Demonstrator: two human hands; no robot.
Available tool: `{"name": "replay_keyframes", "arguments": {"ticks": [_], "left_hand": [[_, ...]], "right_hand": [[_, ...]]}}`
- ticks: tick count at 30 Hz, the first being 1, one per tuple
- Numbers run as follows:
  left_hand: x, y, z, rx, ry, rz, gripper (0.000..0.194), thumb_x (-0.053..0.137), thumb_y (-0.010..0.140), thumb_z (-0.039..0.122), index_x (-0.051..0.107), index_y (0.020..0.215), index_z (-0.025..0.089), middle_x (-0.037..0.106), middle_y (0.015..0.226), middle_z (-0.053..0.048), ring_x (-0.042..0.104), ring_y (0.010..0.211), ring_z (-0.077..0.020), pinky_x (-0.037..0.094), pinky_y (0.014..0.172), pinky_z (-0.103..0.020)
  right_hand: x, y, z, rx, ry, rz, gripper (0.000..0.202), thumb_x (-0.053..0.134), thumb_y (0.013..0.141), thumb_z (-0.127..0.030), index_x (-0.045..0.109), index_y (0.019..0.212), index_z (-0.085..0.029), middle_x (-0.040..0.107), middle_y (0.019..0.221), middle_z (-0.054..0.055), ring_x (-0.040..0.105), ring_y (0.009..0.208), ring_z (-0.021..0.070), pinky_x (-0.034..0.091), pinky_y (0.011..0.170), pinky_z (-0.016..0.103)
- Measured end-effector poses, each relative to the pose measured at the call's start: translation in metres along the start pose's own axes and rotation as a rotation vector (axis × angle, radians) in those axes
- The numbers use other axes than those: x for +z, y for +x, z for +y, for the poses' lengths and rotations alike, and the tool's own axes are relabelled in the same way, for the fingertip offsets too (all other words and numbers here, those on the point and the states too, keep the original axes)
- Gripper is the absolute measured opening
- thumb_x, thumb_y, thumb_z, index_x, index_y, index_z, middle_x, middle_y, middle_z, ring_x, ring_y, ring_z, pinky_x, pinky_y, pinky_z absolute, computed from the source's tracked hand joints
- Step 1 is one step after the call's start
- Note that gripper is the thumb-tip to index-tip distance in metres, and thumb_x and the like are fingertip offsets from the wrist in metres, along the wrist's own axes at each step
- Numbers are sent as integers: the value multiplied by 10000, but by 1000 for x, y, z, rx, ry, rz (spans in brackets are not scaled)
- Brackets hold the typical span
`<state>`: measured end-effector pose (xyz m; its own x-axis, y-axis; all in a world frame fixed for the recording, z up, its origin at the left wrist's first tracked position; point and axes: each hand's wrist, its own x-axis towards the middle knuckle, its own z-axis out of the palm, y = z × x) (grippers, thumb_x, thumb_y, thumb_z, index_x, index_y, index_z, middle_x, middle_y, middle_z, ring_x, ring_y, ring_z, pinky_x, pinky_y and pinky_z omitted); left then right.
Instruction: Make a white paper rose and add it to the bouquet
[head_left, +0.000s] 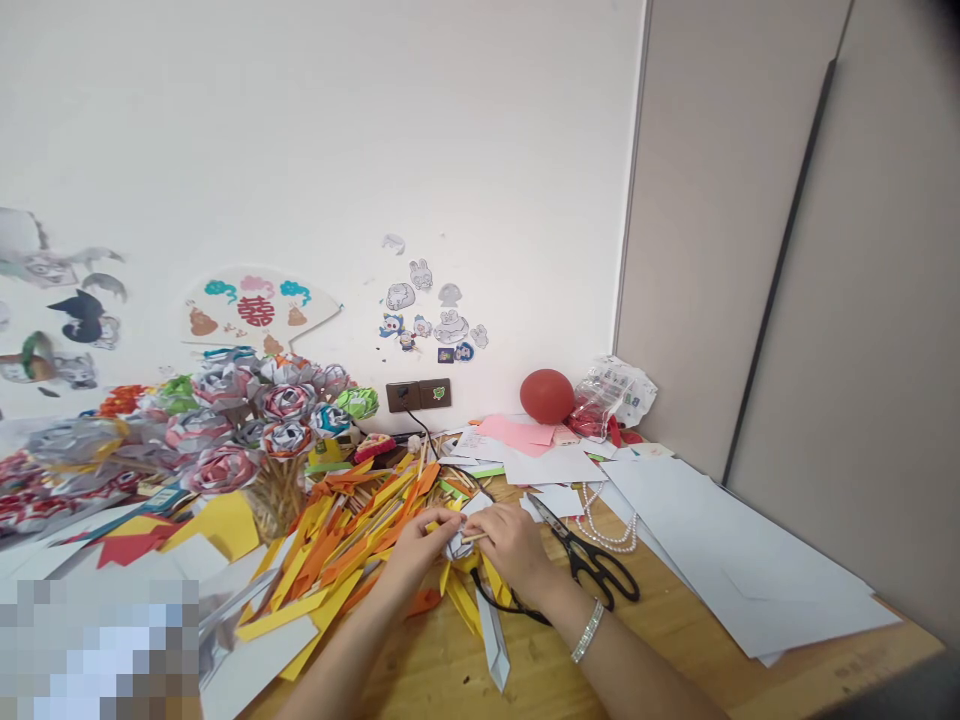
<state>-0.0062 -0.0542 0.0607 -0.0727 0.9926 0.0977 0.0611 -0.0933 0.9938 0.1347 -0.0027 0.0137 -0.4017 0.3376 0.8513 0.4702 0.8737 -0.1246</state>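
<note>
Near the middle of the table, my left hand is closed, its fingertips pinching a small white folded paper flower. Close against it, my right hand is curled round the flower's other side, with a thin wooden stick showing at its fingers. How the stick meets the paper is hidden by my fingers. Yellow and orange folded paper strips lie heaped left of my hands. A folded white strip points toward me below them. Black-handled scissors rest just right of my right hand.
Paper flowers on sticks crowd the left side. White sheets cover the right, beside a string of pearl beads. A red balloon and plastic bag sit by the wall. A black cable runs from the socket.
</note>
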Motion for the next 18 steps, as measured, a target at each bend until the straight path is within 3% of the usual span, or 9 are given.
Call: {"name": "replay_keyframes", "arguments": {"ticks": [14, 18], "left_hand": [[-2, 5, -5, 9, -40, -31, 291, 713, 571, 436, 629, 576, 158, 580, 608, -7, 493, 554, -115, 375, 521, -214], [-3, 7, -8, 0, -78, -29, 274, 730, 554, 404, 637, 576, 147, 611, 632, -16, 521, 593, -128, 393, 576, -225]], "right_hand": [[-2, -3, 1, -65, -88, -97, 170, 432, 886, -182, 596, 843, -170, 653, 760, 38, 580, 727, 163, 421, 659, 282], [-6, 0, -4, -103, -152, -96, 220, 384, 904, -176, 593, 838, -165, 633, 702, 36, 566, 677, 165, 407, 606, 283]]}}
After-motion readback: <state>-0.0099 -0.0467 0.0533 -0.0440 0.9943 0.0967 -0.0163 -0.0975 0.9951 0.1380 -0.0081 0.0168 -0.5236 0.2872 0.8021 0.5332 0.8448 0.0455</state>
